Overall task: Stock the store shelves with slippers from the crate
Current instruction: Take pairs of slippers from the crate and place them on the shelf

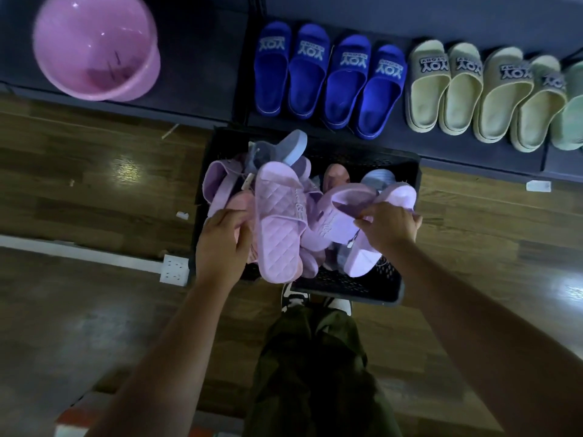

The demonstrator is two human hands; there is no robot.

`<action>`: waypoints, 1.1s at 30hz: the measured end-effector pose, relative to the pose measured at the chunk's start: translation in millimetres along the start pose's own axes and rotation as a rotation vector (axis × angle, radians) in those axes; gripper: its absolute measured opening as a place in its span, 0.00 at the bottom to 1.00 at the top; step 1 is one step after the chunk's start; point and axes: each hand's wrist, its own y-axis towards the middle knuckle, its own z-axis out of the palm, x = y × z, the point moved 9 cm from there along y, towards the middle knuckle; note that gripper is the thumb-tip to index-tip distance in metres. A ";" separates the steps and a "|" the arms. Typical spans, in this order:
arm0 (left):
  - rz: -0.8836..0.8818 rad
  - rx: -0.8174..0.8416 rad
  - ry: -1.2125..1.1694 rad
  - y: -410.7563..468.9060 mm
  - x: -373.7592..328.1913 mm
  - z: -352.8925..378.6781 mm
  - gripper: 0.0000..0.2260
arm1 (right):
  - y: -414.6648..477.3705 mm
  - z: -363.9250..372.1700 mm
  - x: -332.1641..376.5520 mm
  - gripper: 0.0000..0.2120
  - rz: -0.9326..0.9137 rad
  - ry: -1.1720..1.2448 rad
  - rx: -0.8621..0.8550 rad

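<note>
While the person stands just behind the black crate (353, 288), both hands are down inside it. The crate sits on the wooden floor (94, 190), its far side against the foot of a low dark shelf (205, 58), and it holds a loose heap of lilac, pink and grey-blue slippers.

The left hand (220, 244), at the crate's left side, has its fingers curled on the left edge of a quilted lilac slipper (277, 228), which is raised above the heap with its footbed facing up. A pink slipper lies against the same fingers; whether it is gripped too cannot be told.

The right hand (389, 228), at the crate's right side, pinches a plain lilac slipper (399, 193) by its strap, held clear of the heap and tilted.

Beyond the crate, the shelf carries four blue slippers (328, 80) in a row; to their right stand pale yellow slippers (485, 93). Beyond and left of the crate, a pink basin (94, 45) rests on the shelf. A white power strip (175, 269) lies on the floor just left of the crate.
</note>
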 end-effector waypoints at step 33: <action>-0.548 0.094 -0.277 125.3 91.3 40.5 0.15 | 42.7 16.9 -7.5 0.09 0.047 0.088 0.008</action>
